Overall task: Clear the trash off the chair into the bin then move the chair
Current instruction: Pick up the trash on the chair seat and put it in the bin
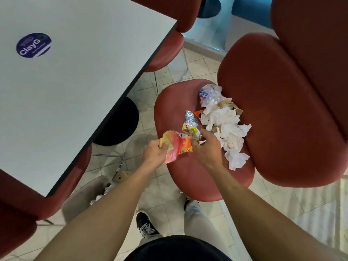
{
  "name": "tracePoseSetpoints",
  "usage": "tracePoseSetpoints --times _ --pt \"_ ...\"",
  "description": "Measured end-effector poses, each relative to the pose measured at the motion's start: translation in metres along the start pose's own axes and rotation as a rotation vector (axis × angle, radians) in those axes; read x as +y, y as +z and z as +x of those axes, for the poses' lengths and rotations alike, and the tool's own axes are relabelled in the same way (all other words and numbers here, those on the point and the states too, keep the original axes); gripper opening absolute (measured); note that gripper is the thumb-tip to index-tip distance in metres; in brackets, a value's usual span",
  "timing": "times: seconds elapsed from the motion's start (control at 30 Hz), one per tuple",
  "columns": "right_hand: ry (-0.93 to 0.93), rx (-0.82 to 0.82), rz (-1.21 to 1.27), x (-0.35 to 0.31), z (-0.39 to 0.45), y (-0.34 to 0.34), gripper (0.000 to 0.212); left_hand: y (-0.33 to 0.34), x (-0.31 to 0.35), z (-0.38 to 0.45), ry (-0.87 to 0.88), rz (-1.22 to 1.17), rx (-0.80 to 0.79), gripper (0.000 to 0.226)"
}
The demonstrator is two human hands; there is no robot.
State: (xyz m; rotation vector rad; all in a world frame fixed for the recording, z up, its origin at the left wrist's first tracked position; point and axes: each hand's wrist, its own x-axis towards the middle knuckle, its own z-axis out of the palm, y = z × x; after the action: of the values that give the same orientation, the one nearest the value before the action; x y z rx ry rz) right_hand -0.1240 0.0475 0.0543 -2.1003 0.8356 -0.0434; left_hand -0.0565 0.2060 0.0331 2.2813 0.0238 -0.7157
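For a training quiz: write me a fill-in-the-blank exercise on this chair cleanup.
1. The left hand grips a red and ____ plastic bag.
2. The crumpled white tissues lie on the red chair's ____.
3. The round purple sticker sits on the ____.
4. The bin stands on the floor under the person's ____ arm.

Missing words: yellow; seat; table; left

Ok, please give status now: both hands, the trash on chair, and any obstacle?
Left hand grips red-yellow wrapper. Right hand pinches green-yellow packet. Tissues remain on chair. Bin lower left, path open.
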Motion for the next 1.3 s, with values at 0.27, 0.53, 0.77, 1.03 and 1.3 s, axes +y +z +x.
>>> tracePoseSetpoints --times 0.27,0.53,0.77,1.03,1.3 --pt "-0.123 -0.074 -0.025 -0.049 -0.047 0.064 0.011 -0.080 -0.079 -0.055 -0.075 -0.110 0.183 0.018" --pt "-0.231 -0.267 -0.113 -0.091 -0.111 0.140 0.017 -0.170 -0.185 -0.142 -0.166 -0.133 0.427 0.023" --pt "-0.292 -0.451 -0.247 -0.113 -0.160 0.189 0.024 -0.191 -0.245 -0.181 -0.279 -0.192 0.519 0.016" --pt "-0.207 -0.619 -0.327 -0.104 -0.195 0.215 0.042 -0.169 -0.278 -0.180 -0.326 -0.206 0.407 0.022" --pt "-0.066 -0.522 -0.302 -0.070 -0.175 0.180 0.056 -0.132 -0.266 -0.154 -0.293 -0.075 0.243 0.067"
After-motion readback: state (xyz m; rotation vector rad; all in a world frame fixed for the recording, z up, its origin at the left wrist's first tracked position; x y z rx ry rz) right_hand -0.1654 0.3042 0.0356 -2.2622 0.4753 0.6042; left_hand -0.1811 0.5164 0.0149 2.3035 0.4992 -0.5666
